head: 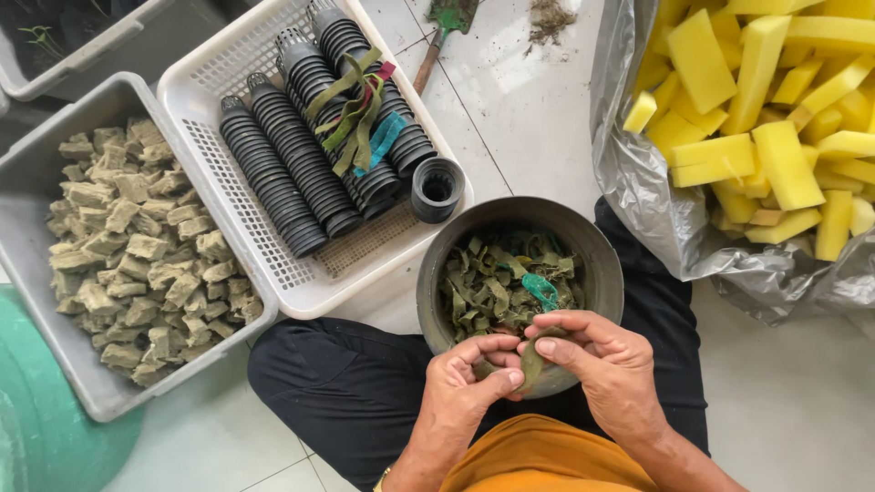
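Note:
A round grey bowl (602, 264) rests on my lap, filled with several green strips (497, 287) and one teal strip (540, 289). Both hands meet over the bowl's near rim. My left hand (469, 378) and my right hand (597, 360) pinch the same olive-green strip (531, 358) between thumbs and fingertips; the strip hangs down between them. My legs in black trousers are crossed under the bowl.
A white slotted basket (210, 82) holds rows of stacked black net pots (292, 164) with loose strips on top. A grey tub (55, 310) at left holds brownish cubes. At right a plastic bag (674, 228) holds yellow foam blocks. A small trowel (437, 36) lies on the tile floor.

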